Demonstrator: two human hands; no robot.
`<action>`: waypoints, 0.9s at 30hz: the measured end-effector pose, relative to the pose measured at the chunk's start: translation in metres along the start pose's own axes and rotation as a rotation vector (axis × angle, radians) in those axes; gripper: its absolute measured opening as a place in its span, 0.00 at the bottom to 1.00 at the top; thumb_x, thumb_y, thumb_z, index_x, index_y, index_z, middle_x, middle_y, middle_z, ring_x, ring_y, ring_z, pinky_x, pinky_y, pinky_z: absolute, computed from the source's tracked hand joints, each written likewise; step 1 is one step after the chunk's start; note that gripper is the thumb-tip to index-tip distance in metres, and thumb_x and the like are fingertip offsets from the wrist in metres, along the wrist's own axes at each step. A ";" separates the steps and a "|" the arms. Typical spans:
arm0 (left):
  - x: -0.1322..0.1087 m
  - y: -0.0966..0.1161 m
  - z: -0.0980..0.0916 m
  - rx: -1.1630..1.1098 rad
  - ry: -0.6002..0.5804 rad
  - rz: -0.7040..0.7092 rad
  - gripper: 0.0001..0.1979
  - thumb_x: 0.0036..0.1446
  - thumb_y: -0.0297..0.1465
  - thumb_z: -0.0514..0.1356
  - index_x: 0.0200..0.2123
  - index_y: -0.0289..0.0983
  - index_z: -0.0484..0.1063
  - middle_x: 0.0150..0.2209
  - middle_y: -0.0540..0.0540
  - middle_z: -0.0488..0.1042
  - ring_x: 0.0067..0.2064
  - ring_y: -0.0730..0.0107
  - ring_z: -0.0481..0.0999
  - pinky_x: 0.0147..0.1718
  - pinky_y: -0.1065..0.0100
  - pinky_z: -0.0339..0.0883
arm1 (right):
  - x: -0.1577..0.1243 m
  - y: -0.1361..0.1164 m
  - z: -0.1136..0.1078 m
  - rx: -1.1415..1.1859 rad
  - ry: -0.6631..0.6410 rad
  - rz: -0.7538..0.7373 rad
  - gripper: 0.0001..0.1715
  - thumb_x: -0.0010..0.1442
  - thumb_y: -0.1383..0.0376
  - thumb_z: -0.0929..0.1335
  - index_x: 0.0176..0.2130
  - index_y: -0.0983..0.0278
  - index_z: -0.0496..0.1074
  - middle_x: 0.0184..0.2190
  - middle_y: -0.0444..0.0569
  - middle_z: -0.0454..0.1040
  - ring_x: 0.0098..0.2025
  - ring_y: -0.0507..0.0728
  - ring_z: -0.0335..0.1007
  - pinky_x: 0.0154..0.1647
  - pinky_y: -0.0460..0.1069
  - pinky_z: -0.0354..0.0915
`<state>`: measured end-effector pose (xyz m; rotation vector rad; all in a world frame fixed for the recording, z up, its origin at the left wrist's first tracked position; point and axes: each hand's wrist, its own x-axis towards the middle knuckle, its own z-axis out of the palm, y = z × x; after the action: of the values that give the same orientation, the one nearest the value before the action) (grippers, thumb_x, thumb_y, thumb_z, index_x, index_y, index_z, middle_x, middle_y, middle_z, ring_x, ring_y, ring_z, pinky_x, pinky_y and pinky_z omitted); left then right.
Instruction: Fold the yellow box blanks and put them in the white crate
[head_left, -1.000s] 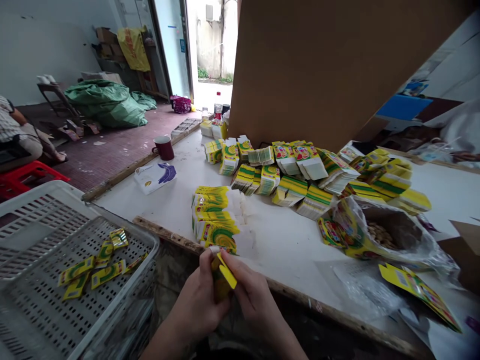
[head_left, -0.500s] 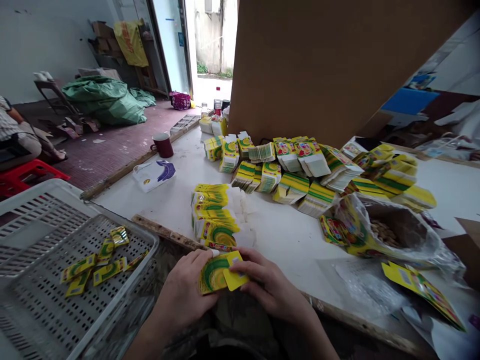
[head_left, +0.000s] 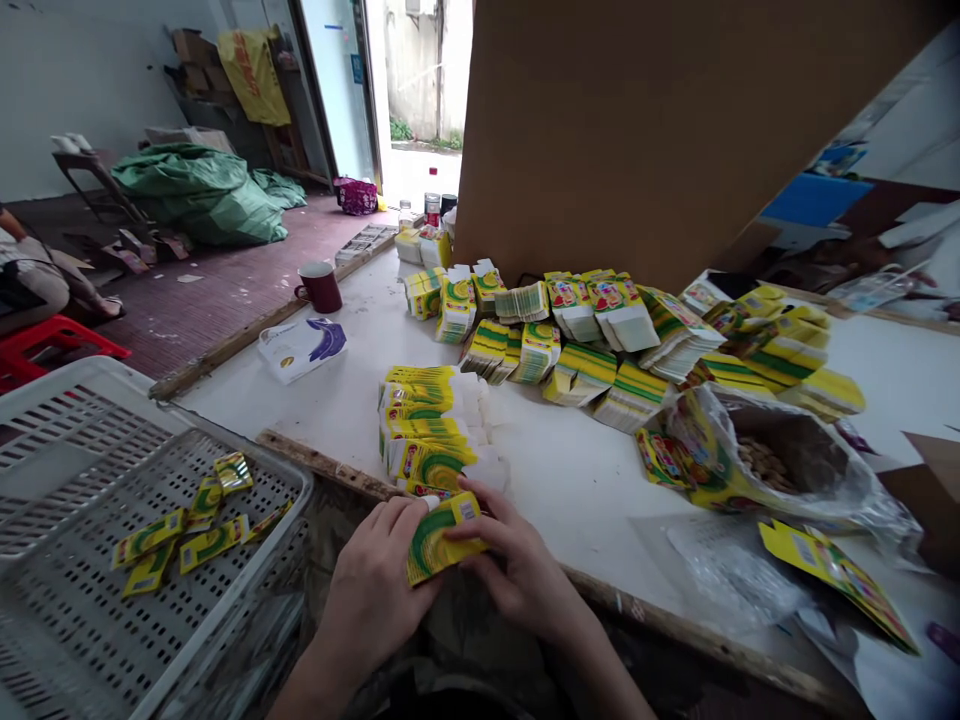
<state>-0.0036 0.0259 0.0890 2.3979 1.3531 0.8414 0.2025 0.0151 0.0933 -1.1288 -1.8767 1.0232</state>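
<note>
A small yellow and green printed carton [head_left: 433, 548] is held between my two hands above the table's near edge. My left hand [head_left: 382, 560] grips its left side, with something white, perhaps a finger cover, at the thumb. On the right end, my right hand [head_left: 504, 555] presses the carton's flap with its fingers. Just beyond my hands lies a fanned row of flat yellow cartons [head_left: 427, 430], white flaps toward the right. To the left, a grey plastic basket [head_left: 67, 620] holds several filled yellow cartons [head_left: 214, 543].
Stacks of flat cartons [head_left: 577, 375] line the back of the table, before a large cardboard sheet [head_left: 600, 130]. An open plastic bag [head_left: 712, 450] of small brown pieces stands right. A maroon mug [head_left: 321, 288] is back left. Someone sits near a red stool [head_left: 60, 345].
The carton's right flap, sticking out at an angle before, now lies in line with the carton under my right fingers. The view has shifted slightly.
</note>
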 end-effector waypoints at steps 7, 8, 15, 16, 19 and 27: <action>-0.004 0.014 0.019 -0.048 0.093 -0.043 0.27 0.51 0.35 0.66 0.52 0.36 0.61 0.45 0.37 0.71 0.48 0.52 0.72 0.46 0.52 0.71 | -0.003 0.003 0.030 0.392 0.230 0.139 0.31 0.68 0.56 0.59 0.66 0.52 0.46 0.66 0.48 0.57 0.67 0.57 0.50 0.66 0.56 0.51; -0.005 0.013 0.020 -0.052 0.108 -0.069 0.26 0.51 0.34 0.65 0.52 0.36 0.62 0.45 0.38 0.71 0.47 0.51 0.73 0.46 0.52 0.71 | -0.002 0.002 0.034 0.347 0.268 0.157 0.31 0.68 0.57 0.57 0.67 0.53 0.43 0.65 0.49 0.57 0.67 0.56 0.51 0.66 0.55 0.52; 0.002 -0.016 -0.008 -0.886 0.667 -0.570 0.28 0.42 0.44 0.69 0.47 0.43 0.68 0.45 0.45 0.73 0.46 0.57 0.74 0.41 0.58 0.73 | 0.012 0.020 0.022 -0.158 0.336 0.227 0.15 0.64 0.61 0.62 0.48 0.64 0.67 0.42 0.52 0.75 0.43 0.58 0.73 0.45 0.52 0.70; 0.003 -0.021 -0.013 -1.089 0.784 -0.653 0.28 0.43 0.48 0.67 0.46 0.43 0.68 0.47 0.44 0.72 0.48 0.55 0.73 0.41 0.57 0.73 | 0.016 0.024 0.019 -0.236 0.364 0.270 0.09 0.63 0.63 0.64 0.41 0.64 0.70 0.38 0.52 0.75 0.40 0.59 0.72 0.43 0.53 0.69; 0.006 -0.027 -0.019 -1.472 0.765 -0.926 0.25 0.52 0.51 0.59 0.44 0.39 0.67 0.48 0.38 0.71 0.51 0.52 0.72 0.41 0.50 0.74 | 0.027 0.036 0.018 -0.371 0.398 0.340 0.03 0.55 0.69 0.69 0.34 0.64 0.69 0.36 0.54 0.72 0.40 0.64 0.68 0.42 0.59 0.66; 0.002 -0.008 0.015 -1.527 0.326 -1.032 0.25 0.48 0.36 0.69 0.47 0.35 0.68 0.43 0.41 0.76 0.40 0.67 0.76 0.34 0.69 0.73 | 0.040 0.042 0.033 -0.546 0.369 0.382 0.11 0.52 0.75 0.68 0.35 0.62 0.69 0.37 0.53 0.69 0.41 0.64 0.65 0.43 0.58 0.65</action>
<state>0.0006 0.0329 0.0742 0.3507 1.0559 1.2008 0.1748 0.0555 0.0488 -1.9037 -1.7104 0.4352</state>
